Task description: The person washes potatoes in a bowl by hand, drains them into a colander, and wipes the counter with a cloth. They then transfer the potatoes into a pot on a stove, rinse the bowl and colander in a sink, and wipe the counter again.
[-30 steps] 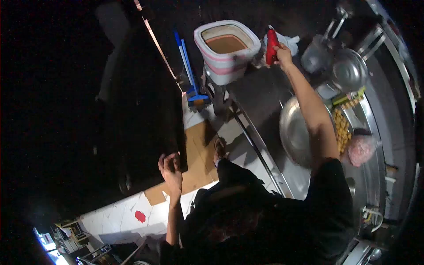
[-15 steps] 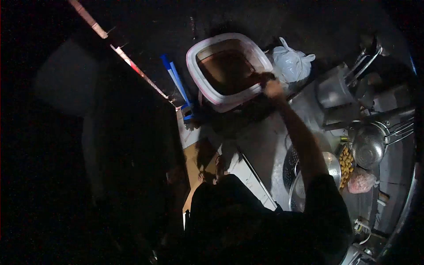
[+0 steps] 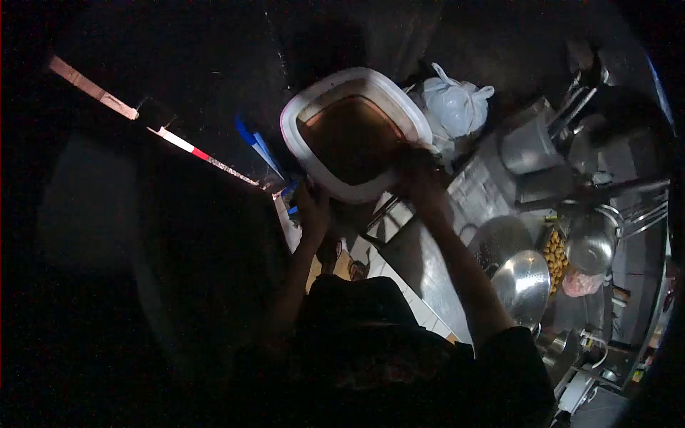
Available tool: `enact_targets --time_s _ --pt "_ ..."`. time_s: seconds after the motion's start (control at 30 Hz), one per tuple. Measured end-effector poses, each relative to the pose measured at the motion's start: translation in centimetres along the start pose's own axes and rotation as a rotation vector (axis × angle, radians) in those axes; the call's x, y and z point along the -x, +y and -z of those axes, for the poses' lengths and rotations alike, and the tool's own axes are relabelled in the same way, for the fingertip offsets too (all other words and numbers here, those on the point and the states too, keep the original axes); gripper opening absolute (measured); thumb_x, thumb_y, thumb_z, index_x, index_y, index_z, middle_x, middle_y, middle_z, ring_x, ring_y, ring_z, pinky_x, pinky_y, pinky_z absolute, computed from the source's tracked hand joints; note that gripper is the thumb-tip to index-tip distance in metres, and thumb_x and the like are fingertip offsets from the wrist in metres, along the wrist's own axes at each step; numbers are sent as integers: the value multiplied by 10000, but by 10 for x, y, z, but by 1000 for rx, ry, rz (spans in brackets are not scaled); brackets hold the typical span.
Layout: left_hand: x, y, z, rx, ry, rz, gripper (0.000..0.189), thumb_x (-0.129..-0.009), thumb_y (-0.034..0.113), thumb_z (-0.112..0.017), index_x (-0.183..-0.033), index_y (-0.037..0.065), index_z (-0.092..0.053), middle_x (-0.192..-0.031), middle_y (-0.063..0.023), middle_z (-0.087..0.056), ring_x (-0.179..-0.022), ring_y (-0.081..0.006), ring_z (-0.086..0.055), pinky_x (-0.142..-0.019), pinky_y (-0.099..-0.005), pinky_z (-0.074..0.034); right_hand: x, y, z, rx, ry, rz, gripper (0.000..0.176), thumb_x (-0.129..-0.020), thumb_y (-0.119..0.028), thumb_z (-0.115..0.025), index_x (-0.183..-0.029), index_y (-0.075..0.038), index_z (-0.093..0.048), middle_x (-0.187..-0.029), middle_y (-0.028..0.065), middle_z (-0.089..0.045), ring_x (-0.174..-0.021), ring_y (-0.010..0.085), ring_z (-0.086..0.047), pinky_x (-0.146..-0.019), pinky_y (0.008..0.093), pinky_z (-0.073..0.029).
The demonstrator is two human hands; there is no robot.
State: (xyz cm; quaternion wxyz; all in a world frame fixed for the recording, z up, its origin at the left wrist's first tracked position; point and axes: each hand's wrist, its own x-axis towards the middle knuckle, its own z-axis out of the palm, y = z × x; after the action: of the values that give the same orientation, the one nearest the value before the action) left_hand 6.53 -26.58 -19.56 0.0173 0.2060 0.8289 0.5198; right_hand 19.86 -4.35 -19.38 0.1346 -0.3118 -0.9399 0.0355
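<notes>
A white plastic tub [image 3: 357, 191] with rounded corners is in front of me. Its inside is dark and brownish; I cannot make out whether liquid lies in it. My left hand [image 3: 312, 205] grips the tub's near left side, with the fingers partly lost in shadow. At the near right corner, my right hand [image 3: 422, 182] is closed on the rim, dark and somewhat blurred. Just behind the right corner sits a knotted white plastic bag [image 3: 457, 107].
On the right are a perforated metal colander [image 3: 522, 282], a mesh strainer [image 3: 591, 246], small yellowish round items [image 3: 555, 257], a bag of pinkish stuff [image 3: 581, 284] and a translucent container [image 3: 526, 143]. A blue-and-white object [image 3: 258, 148] stands left of the tub. Surroundings are very dark.
My left hand has come into view and taken hold of the tub's left side. My right hand has shifted down along the rim. The tub sits lower in view and has turned slightly.
</notes>
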Motion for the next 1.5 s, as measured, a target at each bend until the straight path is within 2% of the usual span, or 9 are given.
enact_targets --time_s 0.23,0.63,0.7,0.73,0.8,0.87,1.03,1.17,1.5 --pt "-51 -74 -28 1 -92 102 620 -792 197 -555 -1272 -60 -257 -1273 -248 -331 -1188 -337 -333 -977 -390 -271 -144 22 -55 256 39 148 580 -827 -302 -446 -1321 -63 -257 -1375 120 -253 -1179 319 -377 -935 519 -306" --pt "-55 -25 8 286 -172 320 466 -848 165 -469 -1283 67 -333 -1163 -121 -464 -1041 -237 -466 -907 -331 -362 -215 -178 -110 -67 343 433 548 -817 -302 -500 -1271 -36 -346 -1287 207 -343 -1208 371 -299 -997 462 -244" --pt "-53 -39 8 329 -147 328 455 -852 165 -459 -1279 65 -337 -1167 -122 -462 -1043 -239 -464 -903 -339 -366 -190 -217 -42 -470 -560 -2 510 -804 -280 -506 -1223 -8 -405 -1235 211 -393 -1188 369 -324 -1002 445 -245" --pt "-51 -49 6 355 -137 333 450 -854 165 -454 -1277 64 -338 -1168 -123 -461 -1044 -240 -463 -901 -342 -368 -178 -220 -54 -471 -567 -9 510 -804 -280 -506 -1223 -8 -405 -1235 211 -393 -1188 369 -324 -1002 445 -245" --pt "-47 -64 8 434 -123 356 441 -857 164 -444 -1274 62 -342 -1171 -124 -460 -1046 -243 -461 -897 -350 -372 -148 -218 -95 -471 178 735 434 -829 -270 -481 -1173 -7 -452 -1151 190 -472 -1111 345 -419 -963 414 -310" --pt "-42 -73 9 575 -112 417 431 -861 164 -434 -1270 60 -345 -1175 -125 -458 -1048 -245 -459 -894 -357 -376 -120 -212 -105 164 370 858 357 -851 -247 -445 -1124 -20 -489 -1075 175 -529 -1047 307 -483 -920 386 -358" --pt "-35 -90 15 1017 -172 637 409 -870 164 -408 -1261 55 -354 -1183 -128 -454 -1054 -251 -453 -884 -376 -386 -19 -148 -25 -680 -294 452 332 -820 -178 -443 -1130 -66 -491 -1101 150 -524 -1041 291 -492 -883 358 -394" --pt "-32 -81 26 1005 -167 671 393 -878 163 -388 -1254 51 -361 -1189 -130 -451 -1058 -256 -449 -876 -391 -394 9 -86 104 -480 -522 202 358 -797 -138 -474 -1155 -129 -477 -1138 109 -511 -1053 280 -492 -865 371 -415" --pt "-3 -3 22 458 -202 217 411 -816 0 -397 -1226 -15 -368 -1236 -159 -413 -1108 -253 -422 -966 -367 -307 202 -37 51 -33 -273 -167 565 -783 -306 -519 -1293 -133 -347 -1386 112 -227 -1290 337 -149 -955 647 -91"
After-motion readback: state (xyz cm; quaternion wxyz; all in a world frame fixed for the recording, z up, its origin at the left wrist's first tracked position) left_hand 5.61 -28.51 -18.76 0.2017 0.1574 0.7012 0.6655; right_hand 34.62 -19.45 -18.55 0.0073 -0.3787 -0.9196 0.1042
